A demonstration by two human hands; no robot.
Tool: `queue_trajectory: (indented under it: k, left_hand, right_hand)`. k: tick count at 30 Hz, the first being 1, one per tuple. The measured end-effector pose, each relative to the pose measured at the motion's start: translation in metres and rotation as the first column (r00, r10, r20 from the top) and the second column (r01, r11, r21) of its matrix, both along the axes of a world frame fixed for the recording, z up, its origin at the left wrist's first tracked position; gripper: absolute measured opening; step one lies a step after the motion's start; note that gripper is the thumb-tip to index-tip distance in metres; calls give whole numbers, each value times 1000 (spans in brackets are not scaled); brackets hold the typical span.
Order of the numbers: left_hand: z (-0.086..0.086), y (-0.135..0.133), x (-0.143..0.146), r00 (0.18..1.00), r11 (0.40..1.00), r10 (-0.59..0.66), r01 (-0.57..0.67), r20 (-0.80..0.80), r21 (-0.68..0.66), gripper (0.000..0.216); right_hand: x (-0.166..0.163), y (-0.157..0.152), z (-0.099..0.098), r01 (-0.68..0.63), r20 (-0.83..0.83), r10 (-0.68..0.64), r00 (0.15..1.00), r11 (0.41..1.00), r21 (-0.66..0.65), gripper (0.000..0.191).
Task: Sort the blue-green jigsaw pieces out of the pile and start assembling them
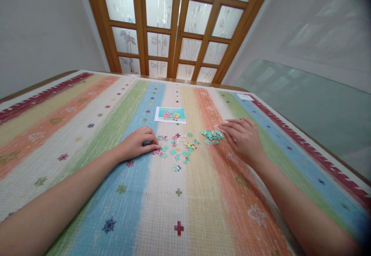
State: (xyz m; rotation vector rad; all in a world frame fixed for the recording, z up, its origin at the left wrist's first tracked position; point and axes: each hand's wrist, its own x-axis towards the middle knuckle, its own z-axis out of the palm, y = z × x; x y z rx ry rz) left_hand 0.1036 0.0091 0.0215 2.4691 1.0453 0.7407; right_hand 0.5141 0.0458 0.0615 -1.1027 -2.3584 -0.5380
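Loose jigsaw pieces (177, 151) in turquoise, pink and yellow are spread over the middle of the cloth. My left hand (138, 143) rests at their left edge, thumb and fingers brought together on a small pink jigsaw piece (157, 151). Something dark shows in the gap between thumb and fingers; I cannot make out what it is. On the right, my right hand (245, 138) has its fingers stretched out, fingertips at the edge of a heap of mostly turquoise jigsaw pieces (212, 136). Behind the pieces lies a printed picture card (171, 115) with pink and yellow cartoon figures.
A striped, patterned tablecloth (162, 217) covers the table. A small white paper (245, 97) lies near the far right corner. Beyond the table stand wooden doors (176, 28) with frosted panes, and a pale glass-like panel (307, 101) is at the right.
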Motion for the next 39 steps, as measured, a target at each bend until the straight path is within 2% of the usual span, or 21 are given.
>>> queue_trajectory:
  k: [2, 5, 8, 11, 14, 17, 22, 25, 27, 29, 32, 34, 37, 39]
  left_hand:
    - [1, 0, 1, 998, 999, 41, -41, 38, -3, 28]
    - [4, -3, 7, 980, 988, 150, -142, 132, -62, 29]
    - [9, -7, 15, 952, 968, 218, -183, 213, -172, 31]
    - [12, -11, 23, 938, 953, 243, -183, 248, -241, 32]
    - [13, -14, 29, 926, 944, 269, -199, 264, -264, 33]
    - [13, -17, 33, 919, 941, 277, -201, 280, -270, 33]
    - [15, -19, 36, 936, 959, 214, -146, 281, -244, 31]
    - [16, -15, 29, 947, 973, 192, -151, 257, -173, 32]
    - [16, -10, 20, 956, 979, 192, -172, 222, -108, 32]
    - [15, -5, 9, 963, 980, 197, -188, 185, -64, 32]
    - [12, 2, -3, 973, 984, 174, -166, 154, -65, 33]
    - [12, 4, -8, 985, 990, 123, -113, 124, -88, 32]
    - [14, 3, -9, 999, 990, 15, -8, 50, -141, 27]
    - [17, 2, -9, 998, 981, -54, 49, -20, -189, 28]
  right_hand:
    - [-14, -5, 12, -17, -109, 17, 994, 1000, 0, 26]
    - [-45, -18, 22, -115, -205, 103, 973, 992, -48, 24]
    - [-82, -31, 18, -270, -228, 235, 945, 953, -136, 22]
    - [-114, -40, 6, -368, -271, 305, 913, 903, -222, 18]
    - [-136, -43, -6, -397, -349, 283, 893, 860, -319, 14]
    - [-149, -43, -13, -397, -452, 199, 869, 826, -400, 8]
    - [-154, -42, -23, -459, -602, 101, 792, 749, -479, 9]
    - [-149, -41, -29, -492, -657, 61, 752, 715, -497, 10]
    - [-142, -41, -32, -487, -651, 79, 755, 733, -475, 9]
    - [-133, -41, -34, -459, -591, 148, 793, 784, -419, 10]
    - [-119, -40, -35, -402, -402, 275, 873, 872, -277, 14]
    - [-114, -40, -35, -372, -296, 311, 903, 912, -176, 16]
    - [-112, -41, -34, -357, -221, 327, 919, 928, -111, 17]
    - [-113, -43, -34, -379, -195, 350, 916, 915, -138, 18]
